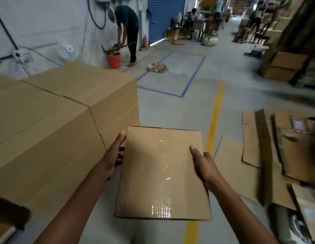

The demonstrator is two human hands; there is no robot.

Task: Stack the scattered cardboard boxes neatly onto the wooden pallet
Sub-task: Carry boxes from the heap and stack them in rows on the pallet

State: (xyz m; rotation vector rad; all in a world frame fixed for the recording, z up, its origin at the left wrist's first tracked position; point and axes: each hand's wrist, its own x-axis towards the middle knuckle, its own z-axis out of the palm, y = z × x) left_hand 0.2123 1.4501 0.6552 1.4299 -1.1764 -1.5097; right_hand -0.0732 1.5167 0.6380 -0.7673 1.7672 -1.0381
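Observation:
I carry a taped brown cardboard box (158, 173) in front of me, above the concrete floor. My left hand (114, 155) grips its left side, thumb at the top edge and fingers below. On the right edge my right hand (204, 166) holds it with the thumb lying on top. A tall stack of large cardboard boxes (61, 120) stands at my left, just beside the carried box. The pallet under the stack is hidden.
Flattened cardboard sheets (269, 155) lie on the floor at right. A yellow floor line (215, 117) runs ahead; a blue taped rectangle (186, 88) with a litter pile (157, 67) lies beyond. A person (128, 30) bends over an orange bucket (114, 59).

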